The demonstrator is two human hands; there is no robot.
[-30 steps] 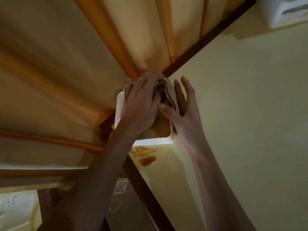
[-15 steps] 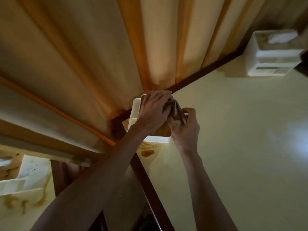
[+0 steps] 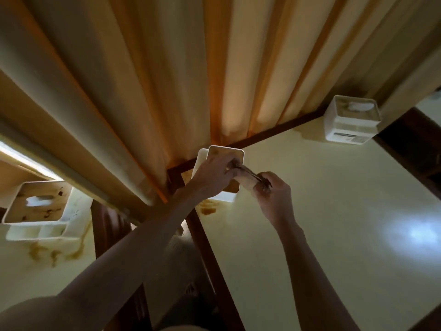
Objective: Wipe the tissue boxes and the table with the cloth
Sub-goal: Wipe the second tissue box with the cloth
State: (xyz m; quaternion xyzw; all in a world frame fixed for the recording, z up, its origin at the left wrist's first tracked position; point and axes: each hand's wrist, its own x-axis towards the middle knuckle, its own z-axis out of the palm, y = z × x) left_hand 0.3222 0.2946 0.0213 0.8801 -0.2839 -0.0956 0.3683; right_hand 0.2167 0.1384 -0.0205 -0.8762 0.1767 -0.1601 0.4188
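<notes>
- Cloth (image 3: 248, 176) was stretched between both hands above the near tissue box (image 3: 224, 163), at the worktop's (image 3: 334, 223) back-left corner.
- Left hand (image 3: 214, 172) pinched one cloth end; right hand (image 3: 270, 189) was curled round the other.
- Far tissue box (image 3: 350, 120) carried a label, too small to read.
- Third tissue box (image 3: 43, 209), stained, sat on a neighbouring worktop at left.
- Brown stain (image 3: 208, 210) lay just before the near box.
- Curtain (image 3: 167, 80) hung behind.
</notes>
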